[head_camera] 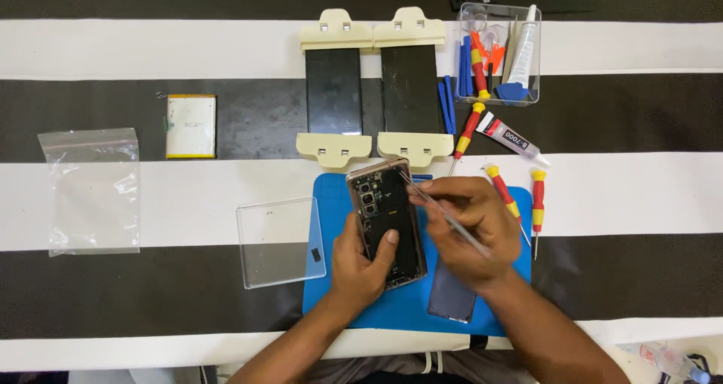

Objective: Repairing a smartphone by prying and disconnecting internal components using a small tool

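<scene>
An opened phone is gripped by the left hand near the tabletop's front edge; tweezers are pinched in the right hand. Internal parts could be scratched by a slipped tip.

Place: I read a phone-repair bench | cues: blue work mat, screwdrivers, clear tool box, glue tube
</scene>
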